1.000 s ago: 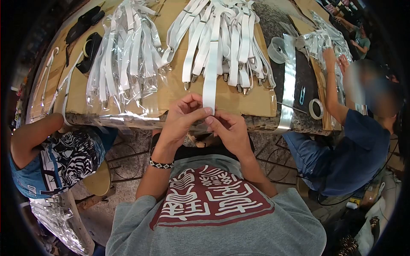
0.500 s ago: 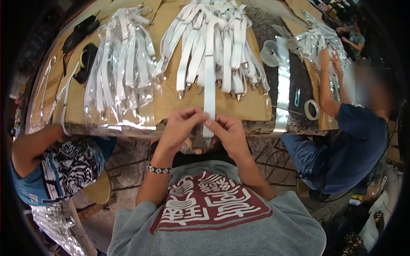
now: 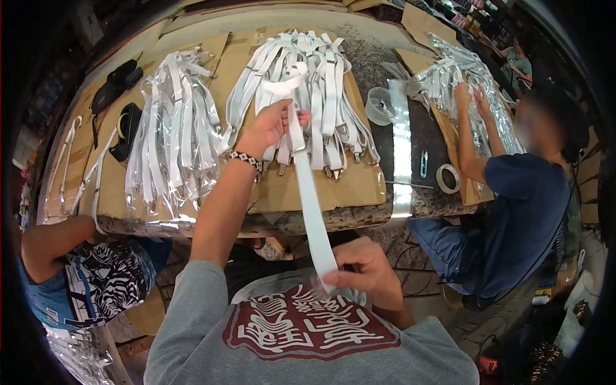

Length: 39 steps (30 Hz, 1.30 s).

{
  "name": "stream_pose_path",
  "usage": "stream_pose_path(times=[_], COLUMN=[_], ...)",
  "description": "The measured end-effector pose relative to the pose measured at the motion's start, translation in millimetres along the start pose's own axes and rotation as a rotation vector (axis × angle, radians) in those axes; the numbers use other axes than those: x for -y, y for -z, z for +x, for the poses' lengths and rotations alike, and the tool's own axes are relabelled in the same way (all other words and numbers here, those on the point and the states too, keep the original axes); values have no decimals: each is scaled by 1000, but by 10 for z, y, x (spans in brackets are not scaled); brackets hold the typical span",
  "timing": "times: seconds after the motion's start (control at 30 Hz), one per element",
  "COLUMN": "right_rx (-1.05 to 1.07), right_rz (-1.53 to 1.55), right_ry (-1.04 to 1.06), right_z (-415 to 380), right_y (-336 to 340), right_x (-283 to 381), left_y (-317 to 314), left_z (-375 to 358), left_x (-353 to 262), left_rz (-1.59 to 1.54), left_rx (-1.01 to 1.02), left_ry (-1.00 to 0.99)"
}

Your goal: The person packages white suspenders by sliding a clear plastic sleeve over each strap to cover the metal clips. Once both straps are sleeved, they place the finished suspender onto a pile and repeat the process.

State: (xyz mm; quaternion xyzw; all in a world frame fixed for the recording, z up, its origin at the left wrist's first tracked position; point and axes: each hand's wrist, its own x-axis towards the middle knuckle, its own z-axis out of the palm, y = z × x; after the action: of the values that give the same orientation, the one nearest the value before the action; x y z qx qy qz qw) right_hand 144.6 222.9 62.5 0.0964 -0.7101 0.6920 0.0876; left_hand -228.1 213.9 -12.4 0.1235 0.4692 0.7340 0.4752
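Left hand (image 3: 269, 127) gripped long white elastic strap (image 3: 309, 199) above pile of white straps (image 3: 301, 83); right hand (image 3: 362, 273) pinched strap's lower end near chest.

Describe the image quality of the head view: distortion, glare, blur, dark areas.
Head view: strong fisheye bend, so the table edge curves and the corners go black; glare streaks on the clear plastic sleeves and the shiny strip; the white strap between left hand and right hand is sharp; a co-worker's face is blurred.
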Motion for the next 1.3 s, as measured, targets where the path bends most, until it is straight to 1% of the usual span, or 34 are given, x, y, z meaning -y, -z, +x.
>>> stream_pose_path(times=[0.07, 0.1, 0.17, 0.2, 0.23, 0.3, 0.4, 0.5, 0.57, 0.6, 0.7, 0.73, 0.83, 0.87, 0.93, 0.97, 1.0, 1.03, 1.1, 1.3], right_rx=[-9, -17, -60, -67, -70, -96, -143, -168, -161, -177, -189, -177, -209, -207, -207, -221, -236, -250, -270, -308], right_rz=[-24, -34, -34, -30, -24, 14, 24, 7, -61, -69, -79, -161, -94, -130, -199, -180, -161, -143, -121, 5], right_ry=[-29, -45, -95, -134, -174, -268, -358, -379, -379, -339, -288, -264, -175, -119, -8, 21, 49, 77, 103, 98], right_z=[-99, -158, -263, -309, -347, -418, -380, -255, -90, -10, 286, 368, 608, 683, 815, 862, 904, 949, 1053, 1271], right_y=[40, 51, 94, 126, 151, 188, 185, 137, 126, 109, 91, 112, 87, 95, 108, 103, 92, 93, 118, 140], right_x=[2, -17, -102, -137, -182, -351, -563, -846, -948, -1035, -913, -850, -571, -475, -284, -182, -84, -35, -31, 111], left_y=[1, -36, -180, -215, -271, -571, -993, -1425, -1691, -1772, -1870, -1920, -2012, -1993, -2009, -2000, -1758, -1715, -1671, -1448], left_z=[177, 178, 81, 52, -14, -334, -812, -1298, -1511, -1612, -1899, -1961, -2028, -2043, -2096, -2095, -1919, -1876, -1831, -1656], left_x=[-143, -241, -530, -676, -842, -1186, -1555, -1744, -1799, -1832, -1964, -1969, -1906, -1872, -1780, -1737, -1737, -1671, -1569, -1476], left_rz=[-51, -30, 11, 97, 87, 194, 318, 449, 389, 356, 412, 426, 367, 403, 381, 369, 614, 597, 562, 520], left_rx=[-13, -13, -14, -8, 23, -30, 45, 216, 286, 319, 476, 462, 494, 437, 371, 339, 391, 364, 309, 301], left_ry=[-25, -70, -158, -239, -301, -415, -587, -757, -806, -833, -819, -829, -829, -838, -750, -706, -793, -767, -714, -645])
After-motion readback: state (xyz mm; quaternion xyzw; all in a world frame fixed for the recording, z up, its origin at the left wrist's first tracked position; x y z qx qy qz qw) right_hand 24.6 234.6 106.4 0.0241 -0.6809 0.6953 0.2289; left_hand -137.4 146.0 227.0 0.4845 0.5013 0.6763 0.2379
